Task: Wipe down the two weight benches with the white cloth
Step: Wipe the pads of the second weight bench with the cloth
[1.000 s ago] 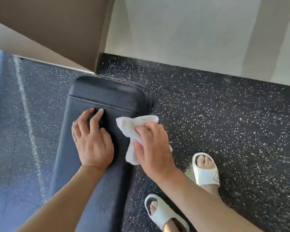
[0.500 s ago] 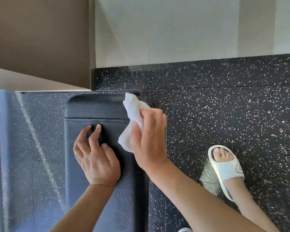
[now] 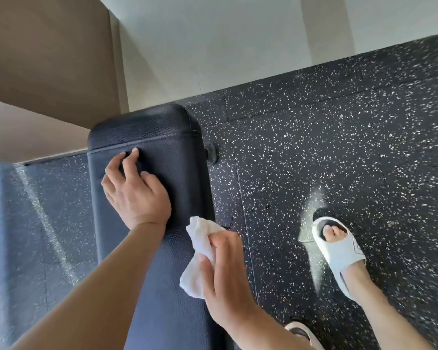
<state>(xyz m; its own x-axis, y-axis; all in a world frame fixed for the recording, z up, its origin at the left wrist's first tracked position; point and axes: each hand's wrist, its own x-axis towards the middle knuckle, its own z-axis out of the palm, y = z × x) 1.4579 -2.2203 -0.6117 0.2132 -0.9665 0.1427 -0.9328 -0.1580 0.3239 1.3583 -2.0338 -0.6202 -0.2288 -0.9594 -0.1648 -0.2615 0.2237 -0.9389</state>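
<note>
Clearly, with our right hand [image 3: 225,271] clenching the white cloth [image 3: 200,251] at the weight bench's [image 3: 159,137] right edge and our flat, released left-hand fingers [image 3: 133,157] bracing near its far end, we risk wiping off the edge and missing the pad under those fingers.

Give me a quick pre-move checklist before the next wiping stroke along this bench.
1. White cloth gripped in right hand: ok.
2. Cloth lying on the bench pad: ok, at its right edge.
3. Left hand bracing the pad: ok, flat near the far end.
4. Left hand out of the stroke path: not ok, it covers pad ahead of the cloth.
5. Far end already wiped: cannot tell.
6. Feet clear of the bench: ok, sandal stands apart on the floor.
</note>
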